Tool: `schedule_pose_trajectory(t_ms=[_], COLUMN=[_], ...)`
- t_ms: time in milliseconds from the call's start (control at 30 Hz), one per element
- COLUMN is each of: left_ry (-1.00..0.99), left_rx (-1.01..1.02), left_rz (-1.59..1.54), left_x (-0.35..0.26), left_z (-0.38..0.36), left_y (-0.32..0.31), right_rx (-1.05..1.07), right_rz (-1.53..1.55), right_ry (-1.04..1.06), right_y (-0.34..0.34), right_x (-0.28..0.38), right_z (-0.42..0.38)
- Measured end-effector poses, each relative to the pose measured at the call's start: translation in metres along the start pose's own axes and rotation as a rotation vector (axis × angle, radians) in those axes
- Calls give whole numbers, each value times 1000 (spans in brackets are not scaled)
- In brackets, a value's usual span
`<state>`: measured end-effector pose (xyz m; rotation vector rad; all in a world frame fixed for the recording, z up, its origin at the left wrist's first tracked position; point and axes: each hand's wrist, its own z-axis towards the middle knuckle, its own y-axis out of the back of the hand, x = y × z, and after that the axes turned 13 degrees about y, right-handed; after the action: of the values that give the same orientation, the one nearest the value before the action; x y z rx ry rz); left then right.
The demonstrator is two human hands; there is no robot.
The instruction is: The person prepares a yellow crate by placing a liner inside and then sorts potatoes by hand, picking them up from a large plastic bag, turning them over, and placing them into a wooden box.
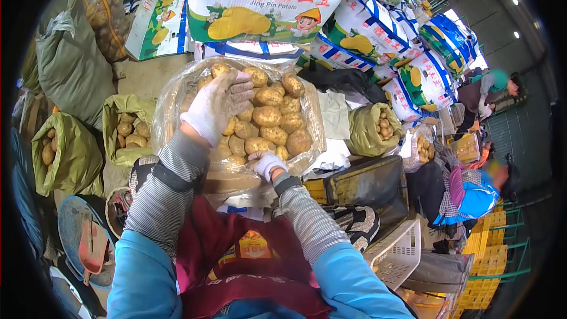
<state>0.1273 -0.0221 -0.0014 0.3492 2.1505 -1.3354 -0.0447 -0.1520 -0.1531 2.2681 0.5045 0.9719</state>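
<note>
Potatoes point(267, 116) fill a box lined with clear plastic point(316, 136) in front of me. My left hand point(220, 104), in a dirt-stained white glove, is over the left side of the potatoes. Its fingers stretch to the right, and I see nothing held in them. At the near edge of the box is my right hand point(269, 163), also in a white glove. The fingers point left against the nearest potatoes and look loosely extended; their undersides are hidden. A brown cardboard flap point(233, 183) of the box faces my apron.
Green sacks of potatoes stand left point(68, 162) and right point(352, 130) of the box. Printed potato cartons point(260, 9) are stacked behind it. A blue basin with a red scoop point(93, 245) lies at lower left. Co-workers point(466, 195) sit at right, near a white crate point(398, 254).
</note>
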Motion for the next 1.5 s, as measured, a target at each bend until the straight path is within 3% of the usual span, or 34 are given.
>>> schedule_pose_trajectory(t_ms=[100,267,500,567,733,833,867,1000,1100,1167,1233,1267,1300,1367,1500], left_ry=[7,19,61,53,-16,-5,-11,42,212,296,236,-28,-335,-502,-767], left_rx=[-4,38,-20,-42,-37,-23,-23,-64,-78,-96,193,319,390,312,370], left_rz=[4,-3,20,-6,-31,-36,-32,115,349,520,686,919,1111,1450,1389], left_x=[2,13,13,10,-1,-4,-2,5,22,36,45,57,60,59,55], left_z=[3,13,16,13,-2,-2,-2,4,16,4,2,15,18,19,27], left_y=[-5,-6,-8,-6,0,3,2,-3,-6,-24,-21,-9,-11,-12,-28], right_rx=[60,342,202,29,-177,-226,-213,-2,-475,-634,-825,-784,-780,-752,-746], right_rz=[-196,-359,-289,-228,297,1156,1429,1855,1378,902,254,99,333,801,1085], right_ry=[36,-15,27,-8,193,267,263,269,518,683,795,848,857,862,742], right_y=[5,-32,-20,-14,-14,2,9,36,54,70,80,90,91,91,104], right_x=[22,-13,-6,9,-23,-29,-27,-35,-3,15,30,38,44,51,30], right_z=[-15,64,34,6,2,-8,-19,-46,-71,-89,-103,-113,-118,-122,-117])
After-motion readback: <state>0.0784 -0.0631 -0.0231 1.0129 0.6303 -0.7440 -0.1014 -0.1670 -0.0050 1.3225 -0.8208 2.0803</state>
